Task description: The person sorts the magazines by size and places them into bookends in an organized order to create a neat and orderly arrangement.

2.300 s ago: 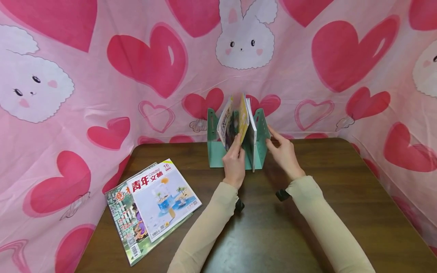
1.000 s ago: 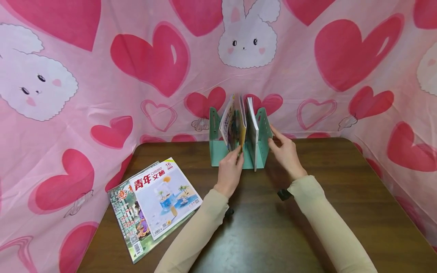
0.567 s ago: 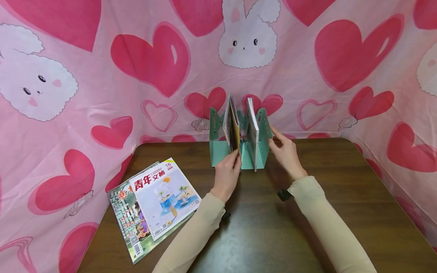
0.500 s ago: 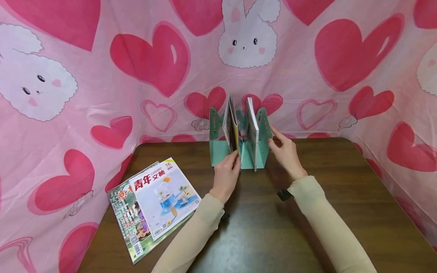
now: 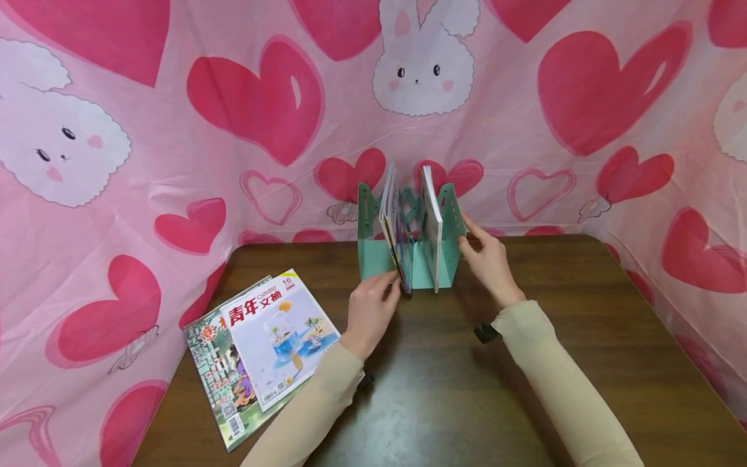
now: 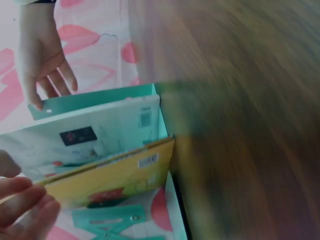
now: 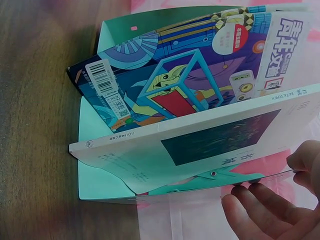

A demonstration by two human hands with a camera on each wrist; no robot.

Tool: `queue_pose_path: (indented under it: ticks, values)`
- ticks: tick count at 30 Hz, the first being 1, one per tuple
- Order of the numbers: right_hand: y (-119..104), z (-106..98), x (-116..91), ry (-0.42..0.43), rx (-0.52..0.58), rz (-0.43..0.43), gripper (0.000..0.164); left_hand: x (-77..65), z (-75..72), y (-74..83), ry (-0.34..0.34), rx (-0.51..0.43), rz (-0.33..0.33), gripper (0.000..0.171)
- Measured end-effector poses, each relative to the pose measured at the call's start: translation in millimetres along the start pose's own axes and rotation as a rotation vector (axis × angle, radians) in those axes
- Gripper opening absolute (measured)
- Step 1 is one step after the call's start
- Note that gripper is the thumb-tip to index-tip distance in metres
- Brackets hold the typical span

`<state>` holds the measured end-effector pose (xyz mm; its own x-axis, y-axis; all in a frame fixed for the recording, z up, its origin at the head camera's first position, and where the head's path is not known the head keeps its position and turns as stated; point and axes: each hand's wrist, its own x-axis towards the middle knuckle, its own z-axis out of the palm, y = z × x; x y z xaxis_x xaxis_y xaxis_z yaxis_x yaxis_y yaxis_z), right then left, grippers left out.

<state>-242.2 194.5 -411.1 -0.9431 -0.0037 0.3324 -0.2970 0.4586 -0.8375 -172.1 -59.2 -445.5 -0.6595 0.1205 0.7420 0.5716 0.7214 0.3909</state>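
Note:
A mint-green book rack [image 5: 373, 263] stands at the back of the table. Several magazines [image 5: 397, 240] lean left in it; in the left wrist view the outer one shows a yellow back cover [image 6: 115, 175], and in the right wrist view a blue-purple cover [image 7: 185, 75] faces right. My left hand [image 5: 369, 314] pinches their front edge low down, fingertips on the left side. A white book [image 5: 433, 233] stands apart from them, near the rack's right panel. My right hand [image 5: 490, 266] grips that panel, thumb inside [image 7: 302, 155] and fingers outside.
Two magazines lie overlapped at the table's left, the upper with an ice-pop cover [image 5: 286, 344], the lower greenish [image 5: 224, 389]. A pink heart-and-bunny cloth [image 5: 280, 110] hangs behind the brown table [image 5: 467, 402], close to the rack.
The left hand has moved left and down along the magazines' front edge. The once-spread magazines have come together on the left, widening the gap to the white book. The right hand stays at the panel.

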Motion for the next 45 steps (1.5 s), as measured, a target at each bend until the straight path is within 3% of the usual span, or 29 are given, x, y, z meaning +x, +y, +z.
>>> queue_pose_path:
  ticks: [4, 13, 19, 24, 32, 40, 45]
  values:
    - [1, 0, 1, 0.001, -0.002, -0.001, 0.054, -3.1, -12.8, -7.5, -0.042, 0.057, -0.039, 0.017]
    - [4, 0, 1, 0.013, -0.008, -0.003, 0.054, -7.4, -42.7, -34.5, -0.160, 0.002, -0.248, 0.017]
    - [3, 2, 0, 0.006, 0.012, 0.003, 0.055, -10.9, -62.8, -54.0, -0.203, 0.005, -0.367, 0.020]
    - [2, 2, 0, 0.005, 0.023, -0.003, 0.056, -13.3, -80.9, -74.7, -0.261, 0.073, -0.480, 0.025]
    - [4, 1, 1, 0.003, 0.019, -0.006, 0.055, -23.1, -113.3, -109.6, -0.483, 0.181, -0.675, 0.041]
    - [5, 1, 1, 0.005, 0.011, -0.020, 0.056, -40.9, -145.0, -131.7, -0.606, 0.282, -0.839, 0.059]
    - [5, 0, 1, 0.015, 0.002, -0.020, 0.055, -54.3, -162.8, -142.4, -0.669, 0.365, -0.877, 0.080]
